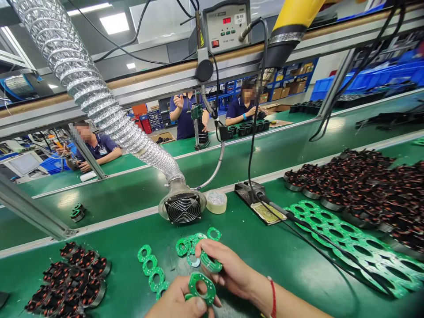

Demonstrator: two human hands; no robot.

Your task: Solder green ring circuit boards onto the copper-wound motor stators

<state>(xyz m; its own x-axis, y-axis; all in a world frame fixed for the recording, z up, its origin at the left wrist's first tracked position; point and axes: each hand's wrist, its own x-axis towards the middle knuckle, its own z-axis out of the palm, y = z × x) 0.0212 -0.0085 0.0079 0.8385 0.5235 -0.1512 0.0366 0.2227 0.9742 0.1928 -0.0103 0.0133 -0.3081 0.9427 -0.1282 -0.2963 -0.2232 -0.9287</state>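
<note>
My left hand (pixel 185 300) is closed on a green ring-shaped circuit board (pixel 209 289), thumb across its lower edge. Just above and to the right, my right hand (pixel 228 267) grips a small stack of the same boards (pixel 211 263), seen nearly edge-on. The two hands are close together over the green bench. Behind them lies a loose cluster of ring boards (pixel 182 246), with one lone ring board (pixel 213 233) at its far side. To the left, a row of ring boards (pixel 156 277) runs toward my left hand, which partly hides its near end.
Wound motor stators (pixel 71 278) stand at left; many more stators (pixel 374 185) fill the right. Panels of joined boards (pixel 344 238) lie before them, crossed by a soldering iron cable (pixel 318 236). A fume extractor fan (pixel 184 209), tape roll (pixel 216 202) and iron stand (pixel 258 203) line the back.
</note>
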